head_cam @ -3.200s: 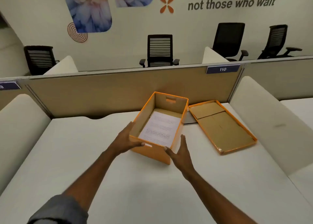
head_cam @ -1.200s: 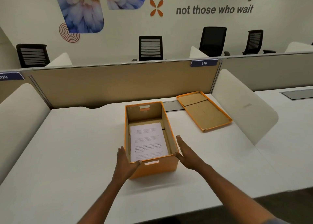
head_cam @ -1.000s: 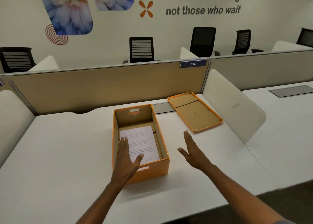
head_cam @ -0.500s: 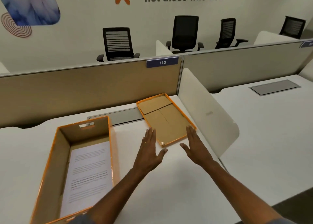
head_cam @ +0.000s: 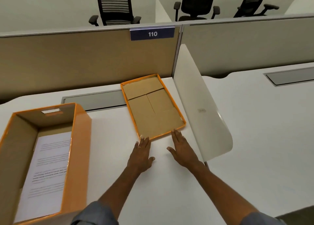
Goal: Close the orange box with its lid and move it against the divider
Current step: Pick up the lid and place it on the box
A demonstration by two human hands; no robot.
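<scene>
Both hands have left the orange box [head_cam: 42, 156], which sits open at the desk's [head_cam: 169, 190] left, and reached the lid [head_cam: 153, 105] lying upside-down beside the white divider [head_cam: 200, 109]. Left hand [head_cam: 141, 155] and right hand [head_cam: 182, 150] lie flat, fingers extended, gripping nothing, fingertips at the lid's near edge.

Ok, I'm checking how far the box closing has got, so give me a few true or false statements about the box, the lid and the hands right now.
1. The orange box is open, with a printed sheet lying inside. True.
2. The lid sits on top of the box. False: it lies inside-up on the desk, to the right of the box and apart from it.
3. Both hands are flat and open, fingertips at the lid's near edge. True: left hand, right hand.
4. The right hand has lifted the lid off the desk. False: the lid rests flat on the desk.
5. The label on the divider reads 110. True.
</scene>
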